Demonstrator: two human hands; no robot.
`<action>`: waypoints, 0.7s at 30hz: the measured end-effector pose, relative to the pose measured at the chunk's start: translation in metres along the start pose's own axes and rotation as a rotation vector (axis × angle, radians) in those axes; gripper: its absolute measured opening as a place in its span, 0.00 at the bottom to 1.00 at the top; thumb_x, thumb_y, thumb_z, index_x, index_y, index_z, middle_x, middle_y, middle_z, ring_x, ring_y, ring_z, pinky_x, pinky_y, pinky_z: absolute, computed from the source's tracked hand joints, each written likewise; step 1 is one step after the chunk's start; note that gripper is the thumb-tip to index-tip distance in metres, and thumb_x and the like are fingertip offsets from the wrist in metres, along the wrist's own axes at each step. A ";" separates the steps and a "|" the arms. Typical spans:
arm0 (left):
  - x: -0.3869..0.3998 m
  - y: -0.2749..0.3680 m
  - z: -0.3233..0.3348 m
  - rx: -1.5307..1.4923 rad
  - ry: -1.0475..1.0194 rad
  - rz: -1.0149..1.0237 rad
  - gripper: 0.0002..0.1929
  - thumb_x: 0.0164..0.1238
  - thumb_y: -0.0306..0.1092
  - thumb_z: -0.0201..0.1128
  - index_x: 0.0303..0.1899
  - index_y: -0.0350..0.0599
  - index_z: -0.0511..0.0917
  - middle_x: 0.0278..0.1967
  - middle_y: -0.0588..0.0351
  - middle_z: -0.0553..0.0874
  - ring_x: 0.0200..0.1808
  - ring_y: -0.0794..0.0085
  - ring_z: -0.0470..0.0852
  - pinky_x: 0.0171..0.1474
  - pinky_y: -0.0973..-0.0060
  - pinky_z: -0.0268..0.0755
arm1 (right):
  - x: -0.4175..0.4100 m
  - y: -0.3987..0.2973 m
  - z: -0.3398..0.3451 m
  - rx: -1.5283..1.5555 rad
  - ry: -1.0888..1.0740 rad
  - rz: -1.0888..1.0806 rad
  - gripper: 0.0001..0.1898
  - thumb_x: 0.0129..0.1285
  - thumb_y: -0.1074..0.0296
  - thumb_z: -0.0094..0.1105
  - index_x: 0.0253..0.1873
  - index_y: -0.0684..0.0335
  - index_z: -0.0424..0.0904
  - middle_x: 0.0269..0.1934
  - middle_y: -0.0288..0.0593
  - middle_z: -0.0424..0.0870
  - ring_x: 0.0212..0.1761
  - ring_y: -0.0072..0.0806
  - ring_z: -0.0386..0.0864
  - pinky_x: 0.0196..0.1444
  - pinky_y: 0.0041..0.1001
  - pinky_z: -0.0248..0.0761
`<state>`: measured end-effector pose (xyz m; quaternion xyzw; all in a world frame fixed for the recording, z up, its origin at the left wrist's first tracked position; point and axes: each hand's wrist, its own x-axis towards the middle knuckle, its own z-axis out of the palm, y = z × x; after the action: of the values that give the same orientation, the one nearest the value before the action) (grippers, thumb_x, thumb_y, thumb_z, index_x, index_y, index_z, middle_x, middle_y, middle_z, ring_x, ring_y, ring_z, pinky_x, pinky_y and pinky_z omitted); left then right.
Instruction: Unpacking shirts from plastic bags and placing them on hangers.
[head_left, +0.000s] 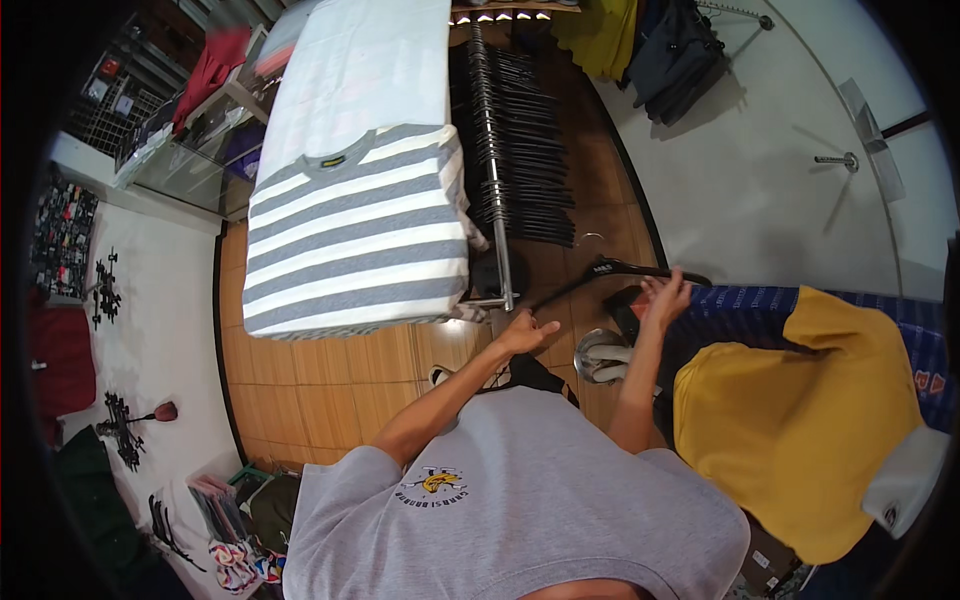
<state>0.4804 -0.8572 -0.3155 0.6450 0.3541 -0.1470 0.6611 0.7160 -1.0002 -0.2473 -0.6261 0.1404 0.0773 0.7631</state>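
A black clothes hanger (609, 268) with a metal hook is held level in front of me. My left hand (527, 332) grips its left end, near the foot of a metal rail. At its right arm is my right hand (666, 296), fingers closed around the bar. No garment hangs on the hanger. Left of the rail, a grey and white striped T-shirt (356, 240) lies flat on a white-covered table (360, 67). Many black hangers (532, 142) hang close together on the rail (491, 165).
A yellow shirt (795, 420) lies on a blue patterned surface (742, 311) at right. A metal stand base (600, 355) is on the tiled floor (322, 375). Dark garments (675, 64) hang on the right wall. A glass display case (202, 172) stands at upper left.
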 end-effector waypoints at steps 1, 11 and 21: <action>-0.010 -0.007 -0.005 0.023 0.013 0.001 0.51 0.57 0.62 0.67 0.62 0.17 0.60 0.52 0.33 0.79 0.54 0.56 0.80 0.58 0.70 0.71 | -0.013 -0.009 -0.003 -0.011 0.014 -0.107 0.15 0.69 0.56 0.57 0.45 0.63 0.68 0.31 0.46 0.78 0.28 0.35 0.83 0.26 0.29 0.80; -0.200 -0.045 -0.104 0.165 0.085 0.605 0.15 0.75 0.38 0.54 0.56 0.41 0.75 0.25 0.58 0.77 0.27 0.76 0.74 0.32 0.73 0.68 | -0.175 -0.025 0.017 0.128 -0.043 -0.050 0.14 0.68 0.56 0.57 0.46 0.62 0.72 0.30 0.44 0.81 0.27 0.31 0.82 0.27 0.27 0.78; -0.298 -0.037 -0.235 0.002 0.662 0.710 0.16 0.79 0.41 0.47 0.40 0.39 0.77 0.22 0.64 0.68 0.27 0.80 0.64 0.30 0.78 0.60 | -0.299 -0.043 0.124 -0.409 -0.608 0.136 0.19 0.66 0.51 0.61 0.37 0.65 0.79 0.30 0.42 0.85 0.29 0.23 0.83 0.28 0.19 0.72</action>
<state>0.1807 -0.7156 -0.1272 0.7387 0.3032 0.3005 0.5217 0.4599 -0.8703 -0.0926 -0.7035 -0.0696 0.3366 0.6220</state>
